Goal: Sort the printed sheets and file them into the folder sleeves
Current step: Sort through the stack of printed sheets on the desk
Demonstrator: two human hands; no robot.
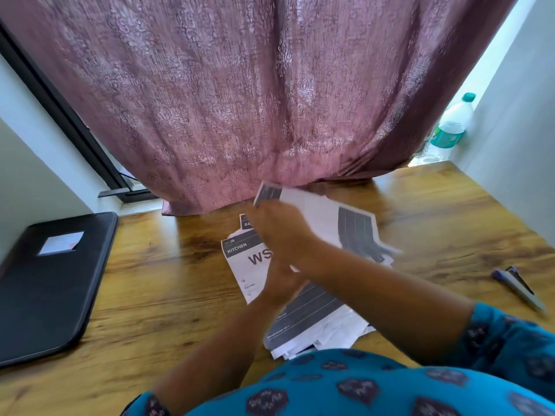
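On wood-grain table point(156, 295), hands point(285, 235) gripping blurred printed sheets point(330, 217), black folder point(45, 295).

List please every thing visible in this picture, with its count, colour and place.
printed sheets: several, white with dark bands, table centre
KITCHEN sheet: one, white, left of the pile
lifted sheets: a few, white, blurred, in the hands
folder: one, black, closed, table left
table: one, brown wood
curtain: one, mauve, behind the table
bottle: one, clear, green cap, far right
pens: apparently two, right edge
left hand: under the right forearm
right hand: holds the lifted sheets
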